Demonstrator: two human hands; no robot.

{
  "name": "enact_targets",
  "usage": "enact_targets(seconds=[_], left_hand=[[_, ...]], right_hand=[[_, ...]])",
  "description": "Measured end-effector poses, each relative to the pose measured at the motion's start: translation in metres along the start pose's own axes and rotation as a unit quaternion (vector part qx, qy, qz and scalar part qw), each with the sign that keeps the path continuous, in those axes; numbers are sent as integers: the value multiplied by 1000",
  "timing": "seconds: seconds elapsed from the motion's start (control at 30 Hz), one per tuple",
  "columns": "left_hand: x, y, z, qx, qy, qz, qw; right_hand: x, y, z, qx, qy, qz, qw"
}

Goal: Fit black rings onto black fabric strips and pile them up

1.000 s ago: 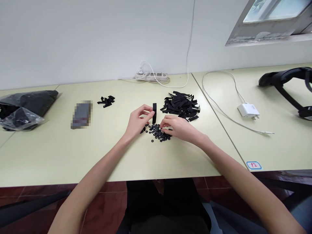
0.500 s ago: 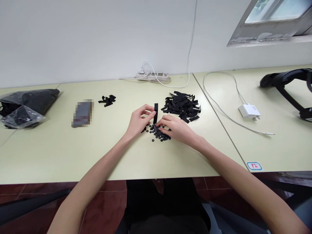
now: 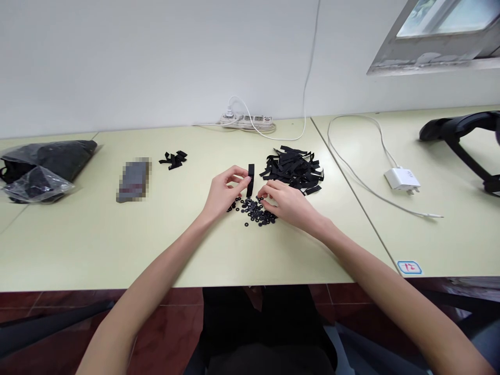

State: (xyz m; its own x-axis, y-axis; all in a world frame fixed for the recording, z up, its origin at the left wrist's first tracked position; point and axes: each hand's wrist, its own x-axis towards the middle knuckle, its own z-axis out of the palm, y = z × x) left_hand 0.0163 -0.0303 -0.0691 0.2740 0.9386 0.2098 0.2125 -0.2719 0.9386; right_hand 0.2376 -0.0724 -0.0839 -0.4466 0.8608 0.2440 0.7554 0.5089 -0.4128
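My left hand (image 3: 225, 190) pinches a black fabric strip (image 3: 251, 177) between thumb and fingers. The strip stands upright, its lower end just over a scatter of small black washer-like rings (image 3: 255, 212) on the table. At the right side of the rings is my right hand (image 3: 287, 203), its thumb and fingers curled together low over them. A dark ring shows by its fingertips, but I cannot tell if it is held. Behind the right hand lies a heap of black fabric strips (image 3: 292, 166). A smaller group of black strips (image 3: 173, 160) lies farther left.
On the left are a blurred grey object (image 3: 133, 179) and a clear plastic bag (image 3: 42, 182) with black material in it. A power strip (image 3: 248, 122) sits against the wall. A white charger (image 3: 402, 179), its cable and a black headset (image 3: 461, 151) are on the right.
My right hand has shifted slightly right, away from the strip's lower end. My left hand keeps its pinch on the strip. The whole view has shifted a little.
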Motion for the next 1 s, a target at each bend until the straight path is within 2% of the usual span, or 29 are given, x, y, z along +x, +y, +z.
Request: enact_targets(seconds=[0.3,0.47,0.57,0.7,0.8,1.0], left_hand=[[0,2,-1,-17,-5,-10,1000],[2,-1,-3,-68,-60,-33,995],[2,1,-3,-83,-91,-54,991],[1,2,-2,-91,-102,-71,988],[2,1,-2,-92,-102,-71,988],[3,-5,-2,-98,-114,-76,986]], right_hand=[[1,-2,-4,1,-17,-2,1000],[1,-2,-4,26,-1,4,1000],[1,-2,-6,57,14,25,998],[3,-1,-9,126,22,57,990],[4,1,-9,180,31,51,982],[6,5,-7,217,59,50,973]])
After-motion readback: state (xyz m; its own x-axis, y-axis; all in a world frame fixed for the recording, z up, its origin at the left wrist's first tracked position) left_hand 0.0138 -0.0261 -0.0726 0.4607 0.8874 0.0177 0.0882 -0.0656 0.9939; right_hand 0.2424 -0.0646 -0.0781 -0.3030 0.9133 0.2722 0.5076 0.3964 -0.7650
